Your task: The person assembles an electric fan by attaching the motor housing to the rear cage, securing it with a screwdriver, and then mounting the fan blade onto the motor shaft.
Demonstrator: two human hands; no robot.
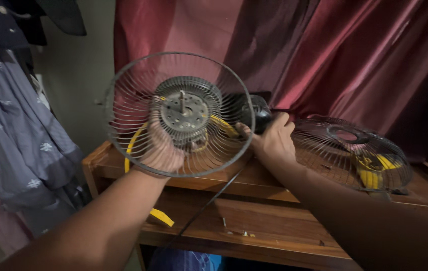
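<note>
A round wire fan guard (123, 95) with the metal motor face and shaft (184, 108) at its middle is held upright above a wooden table (254, 221). My left hand (161, 150) reaches behind the guard and grips the fan near the motor and a yellow part (136, 138). My right hand (273, 140) holds the black motor housing (254, 113) from the right side. A black cord (209, 200) hangs down from the fan across the table.
A second wire guard (349, 150) lies on the table at right with yellow blades (374, 170) under it. A yellow piece (161, 217) sticks out below the table's edge. Dark red curtains (324, 55) hang behind. Clothes (18, 130) hang at left.
</note>
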